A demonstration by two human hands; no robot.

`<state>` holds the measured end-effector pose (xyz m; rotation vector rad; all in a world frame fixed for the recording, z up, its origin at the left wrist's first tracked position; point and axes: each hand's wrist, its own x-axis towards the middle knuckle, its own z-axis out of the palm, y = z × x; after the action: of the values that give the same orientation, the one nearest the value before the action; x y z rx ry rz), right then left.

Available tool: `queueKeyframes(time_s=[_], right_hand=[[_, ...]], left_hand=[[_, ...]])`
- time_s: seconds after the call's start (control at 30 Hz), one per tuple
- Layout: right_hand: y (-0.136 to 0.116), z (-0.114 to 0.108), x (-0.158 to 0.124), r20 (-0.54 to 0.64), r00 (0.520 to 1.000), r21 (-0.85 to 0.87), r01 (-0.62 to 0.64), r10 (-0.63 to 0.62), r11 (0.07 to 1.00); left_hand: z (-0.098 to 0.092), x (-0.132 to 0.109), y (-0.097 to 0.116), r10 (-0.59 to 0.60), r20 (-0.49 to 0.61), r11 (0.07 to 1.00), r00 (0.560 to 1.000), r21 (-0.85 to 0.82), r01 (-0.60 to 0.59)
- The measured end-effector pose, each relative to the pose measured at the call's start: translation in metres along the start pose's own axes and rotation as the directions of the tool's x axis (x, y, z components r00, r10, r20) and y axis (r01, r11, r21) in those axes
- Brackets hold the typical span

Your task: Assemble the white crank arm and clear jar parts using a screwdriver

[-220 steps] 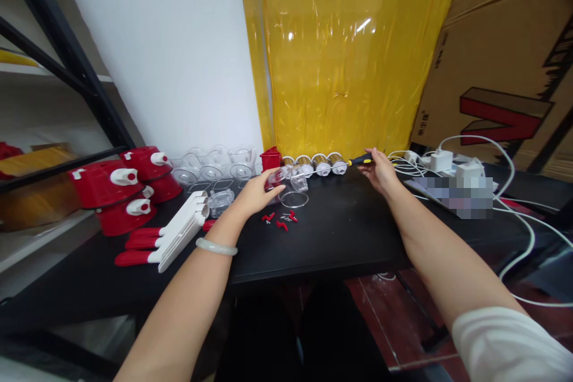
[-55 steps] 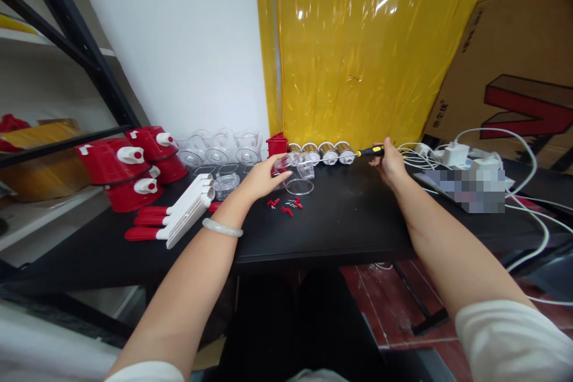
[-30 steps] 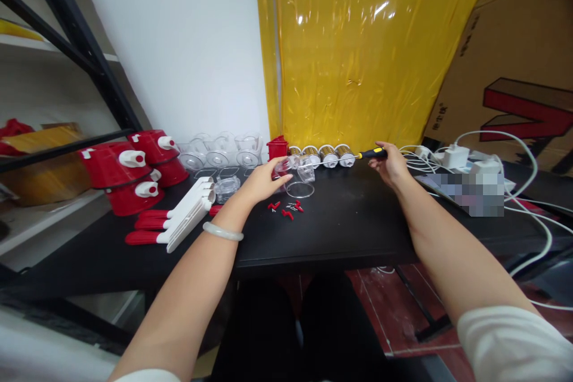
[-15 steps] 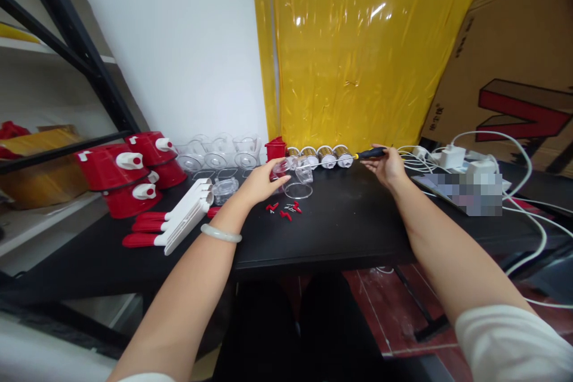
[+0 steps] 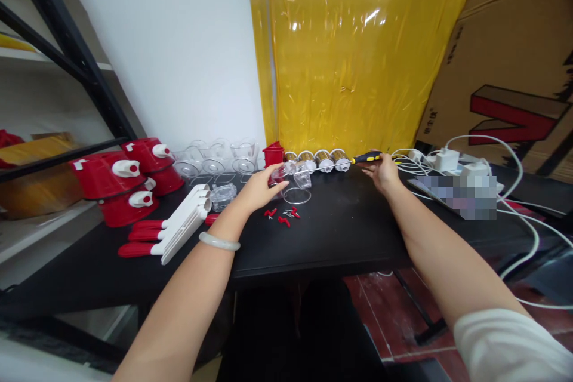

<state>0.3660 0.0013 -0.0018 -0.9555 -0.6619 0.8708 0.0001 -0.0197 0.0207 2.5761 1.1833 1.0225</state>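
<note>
My left hand (image 5: 262, 188) is closed around a clear plastic part (image 5: 301, 178), holding it just above the black table. In my right hand (image 5: 381, 176) is a long screwdriver (image 5: 366, 157) with a black and yellow handle. Its thin shaft lies nearly level and points left, with the tip at the clear part; whether it touches a screw is too small to tell. Below the part a clear ring (image 5: 296, 196) rests on the table. Several small red pieces (image 5: 283, 221) and tiny screws (image 5: 287, 213) lie nearer to me.
Stacked red housings (image 5: 107, 176) and white pieces with red handles (image 5: 185, 224) stand at left. Clear cups (image 5: 244, 157), a red container (image 5: 273, 154) and metal cylinders (image 5: 323, 160) line the back. White cables and chargers (image 5: 446, 161) lie right, beside a blurred flat object (image 5: 461, 194).
The camera view has shifted slightly. The screwdriver handle has turned, showing more yellow, while both hands keep their holds in nearly the same place.
</note>
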Motion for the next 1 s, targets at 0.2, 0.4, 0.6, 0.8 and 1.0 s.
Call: queueKeyframes(time_s=[0.2,0.4,0.6,0.8,1.0], right_hand=[[-0.002,0.004,-0.008,-0.013,1.0,0.028,0.015,-0.014,0.999],[0.007,0.002,-0.002,-0.014,1.0,0.012,0.027,-0.027,1.0],[0.007,0.001,0.001,-0.054,0.999,0.023,0.007,-0.006,1.0],[0.002,-0.002,0.001,-0.017,0.999,0.072,0.047,-0.046,0.996],[0.005,-0.001,0.002,-0.062,0.991,-0.043,0.119,-0.122,0.992]], left_hand=[[-0.001,-0.001,0.002,-0.011,-0.001,1.0,1.0,0.002,0.011],[-0.001,0.0,0.0,0.006,0.0,1.0,1.0,-0.002,-0.006],[-0.001,-0.001,0.001,0.007,-0.006,1.0,1.0,-0.003,-0.007],[-0.001,0.0,0.001,0.0,-0.002,1.0,1.0,-0.008,0.0],[-0.001,0.0,0.0,-0.001,0.001,1.0,1.0,-0.014,0.001]])
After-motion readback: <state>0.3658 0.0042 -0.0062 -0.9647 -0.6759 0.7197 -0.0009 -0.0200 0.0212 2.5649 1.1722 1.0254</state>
